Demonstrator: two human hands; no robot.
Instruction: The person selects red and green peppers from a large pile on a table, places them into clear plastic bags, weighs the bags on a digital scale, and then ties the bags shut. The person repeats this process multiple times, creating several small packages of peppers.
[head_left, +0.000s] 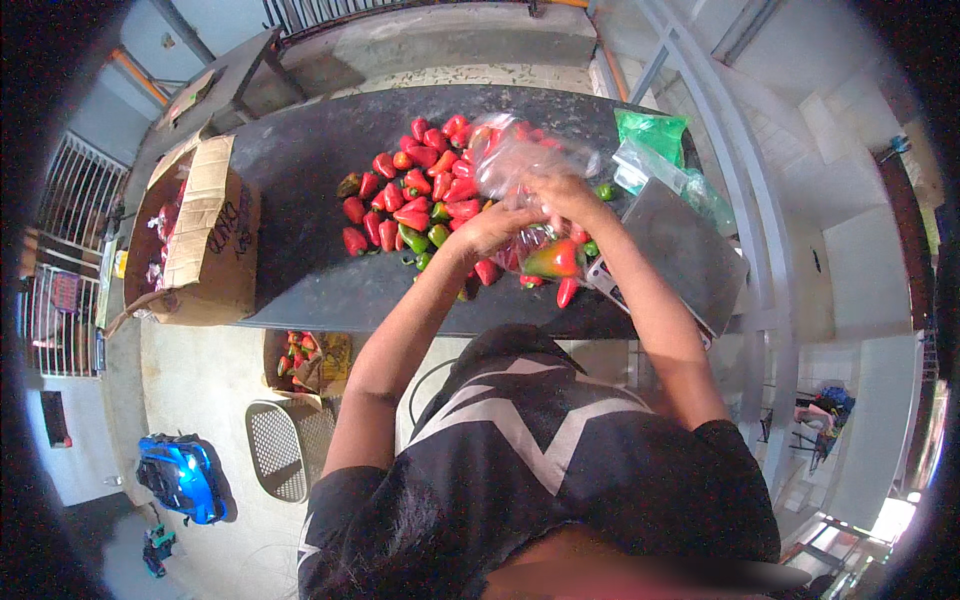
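Head view: while both hands work at the tabletop (300,180)
Left hand (492,228): closed on clear plastic bag (520,160)
Right hand (562,192): pinching its neck
Bag: above pepper pile (415,195)
Handling: thin, slippery, bottom-heavy; support underneath

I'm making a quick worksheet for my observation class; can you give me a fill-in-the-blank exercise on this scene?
1. Both hands, the left hand and right hand, hold a clear plastic ____.
2. The peppers heaped on the dark table are mostly ____ in colour.
3. At the table's left end stands an open ____ box.

Missing words: bag; red; cardboard
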